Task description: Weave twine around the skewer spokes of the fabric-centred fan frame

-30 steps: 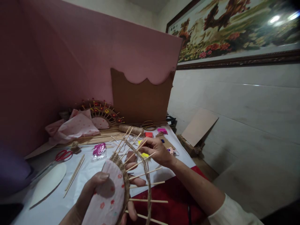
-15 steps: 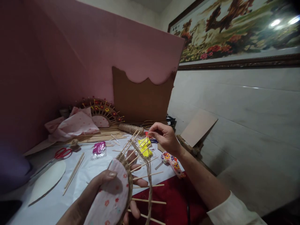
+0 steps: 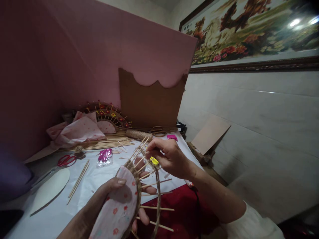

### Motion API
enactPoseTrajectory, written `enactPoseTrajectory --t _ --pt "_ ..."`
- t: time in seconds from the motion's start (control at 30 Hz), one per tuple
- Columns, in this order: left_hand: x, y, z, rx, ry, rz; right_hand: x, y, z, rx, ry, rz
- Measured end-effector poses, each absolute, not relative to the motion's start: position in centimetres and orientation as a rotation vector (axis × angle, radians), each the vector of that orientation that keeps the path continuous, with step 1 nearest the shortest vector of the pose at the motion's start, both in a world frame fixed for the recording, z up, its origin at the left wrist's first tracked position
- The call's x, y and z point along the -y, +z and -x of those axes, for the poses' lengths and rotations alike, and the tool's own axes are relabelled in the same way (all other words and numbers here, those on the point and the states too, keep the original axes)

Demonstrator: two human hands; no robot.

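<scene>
The left hand's [image 3: 107, 190] grip holds a flower-print fan [image 3: 122, 202], ribbed with sticks [image 3: 167, 209], above the counter [image 3: 96, 181]; the right hand's [image 3: 170, 157] grip is pinched narrow at the twine [image 3: 158, 187], its exact hold impossible to tell.

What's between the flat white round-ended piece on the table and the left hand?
In the head view, a few thin, pale wooden sticks lie on the white-covered table between that white piece and the left hand.

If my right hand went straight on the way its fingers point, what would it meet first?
Probably the upper sticks fanning from the flowered panel in your left hand. Depth is unclear; your right hand may be touching them.
</scene>
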State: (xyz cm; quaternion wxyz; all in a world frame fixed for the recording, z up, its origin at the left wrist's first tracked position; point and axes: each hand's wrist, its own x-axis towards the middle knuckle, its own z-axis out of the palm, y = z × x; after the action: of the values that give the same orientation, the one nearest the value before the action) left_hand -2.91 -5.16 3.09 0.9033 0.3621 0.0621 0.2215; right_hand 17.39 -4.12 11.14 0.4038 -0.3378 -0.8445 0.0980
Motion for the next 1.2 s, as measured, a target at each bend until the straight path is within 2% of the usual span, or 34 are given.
enactPoseTrajectory --t 0.17,0.37,0.6,0.8,1.0,1.2 --pt "5.3 3.5 2.9 -0.151 0.446 -0.734 3.9 11.3 -17.6 2.151 0.3 0.881" --pt "5.3 3.3 2.9 -0.089 0.403 -0.719 2.8 11.9 -18.2 2.218 0.163 0.791" --pt "5.3 3.1 2.9 -0.028 0.359 -0.704 1.1 11.9 -19.6 2.052 0.105 0.901" --pt "5.7 3.4 3.2 -0.08 0.571 -0.666 0.0 10.6 -20.2 1.956 0.324 0.928" --pt "5.6 3.2 3.4 -0.092 0.388 -0.706 -0.7 9.2 -19.2 1.96 0.617 0.939" --pt "5.7 3.3 3.4 -0.093 0.382 -0.706 -1.4 9.0 -18.1 1.845 0.995 0.85"
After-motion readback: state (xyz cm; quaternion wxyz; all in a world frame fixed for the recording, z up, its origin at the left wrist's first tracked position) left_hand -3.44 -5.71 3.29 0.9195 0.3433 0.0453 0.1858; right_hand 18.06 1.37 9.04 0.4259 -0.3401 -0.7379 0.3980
